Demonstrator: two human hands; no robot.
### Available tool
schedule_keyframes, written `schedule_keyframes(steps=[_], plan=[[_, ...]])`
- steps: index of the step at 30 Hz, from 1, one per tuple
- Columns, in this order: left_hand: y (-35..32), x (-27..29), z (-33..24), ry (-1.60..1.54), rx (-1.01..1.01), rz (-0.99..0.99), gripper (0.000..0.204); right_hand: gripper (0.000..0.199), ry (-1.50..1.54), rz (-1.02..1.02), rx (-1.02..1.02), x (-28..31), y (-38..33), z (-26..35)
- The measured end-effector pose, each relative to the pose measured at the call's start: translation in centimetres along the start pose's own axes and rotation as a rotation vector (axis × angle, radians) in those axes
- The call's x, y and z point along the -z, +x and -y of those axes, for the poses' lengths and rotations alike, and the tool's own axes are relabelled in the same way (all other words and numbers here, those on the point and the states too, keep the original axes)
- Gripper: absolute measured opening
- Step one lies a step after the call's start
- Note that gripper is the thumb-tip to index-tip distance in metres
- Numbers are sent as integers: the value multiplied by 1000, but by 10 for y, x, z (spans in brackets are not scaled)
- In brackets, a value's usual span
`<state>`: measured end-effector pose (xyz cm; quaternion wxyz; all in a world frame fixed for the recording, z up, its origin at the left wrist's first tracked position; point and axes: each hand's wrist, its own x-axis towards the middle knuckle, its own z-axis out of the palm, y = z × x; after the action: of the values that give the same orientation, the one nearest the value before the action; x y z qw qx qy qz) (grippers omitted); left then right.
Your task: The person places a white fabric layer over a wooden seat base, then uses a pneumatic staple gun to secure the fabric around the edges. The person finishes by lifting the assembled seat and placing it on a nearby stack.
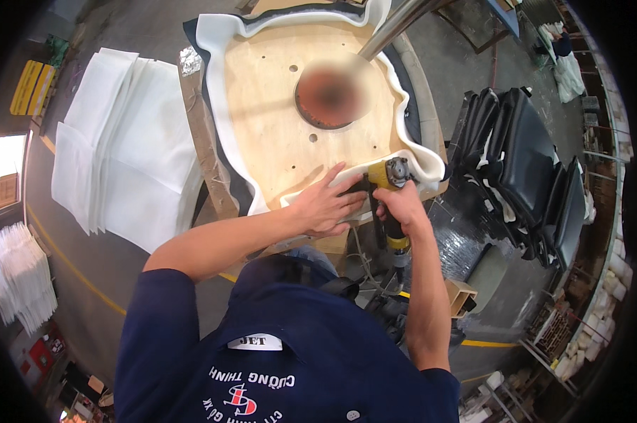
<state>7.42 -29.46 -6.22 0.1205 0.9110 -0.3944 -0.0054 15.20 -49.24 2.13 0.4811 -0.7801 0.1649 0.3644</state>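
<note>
My right hand (402, 208) is wrapped round the handle of a yellow and black air staple gun (380, 173), whose nose is at the near edge of the seat panel. My left hand (325, 206) lies flat with fingers spread, pressing on the folded padding just left of the gun. The panel is pale plywood (262, 120) with several small holes. White foam padding (222, 92) and a dark cover (235, 185) wrap up round its rim, standing loose and wavy on the right. What lies under my left palm is hidden.
A round orange pad (308, 102), partly blurred, rests on the plywood, near a metal tube (396, 28) from above. White sheets (131, 141) are stacked at left. Black padded covers (519, 162) pile up at right. An air hose (366, 264) hangs below the gun.
</note>
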Motion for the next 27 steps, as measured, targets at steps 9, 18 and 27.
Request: schedule_keyframes(steps=[9, 18, 27], plan=[[-12, -19, 36, -40, -13, 121, 74, 24, 124, 8, 69, -14, -21, -7], [-9, -11, 29, -76, 37, 158, 72, 12, 22, -9, 42, -17, -8, -3], [-9, -13, 31, -53, 25, 143, 70, 18, -10, -2, 67, -38, -19, -2]])
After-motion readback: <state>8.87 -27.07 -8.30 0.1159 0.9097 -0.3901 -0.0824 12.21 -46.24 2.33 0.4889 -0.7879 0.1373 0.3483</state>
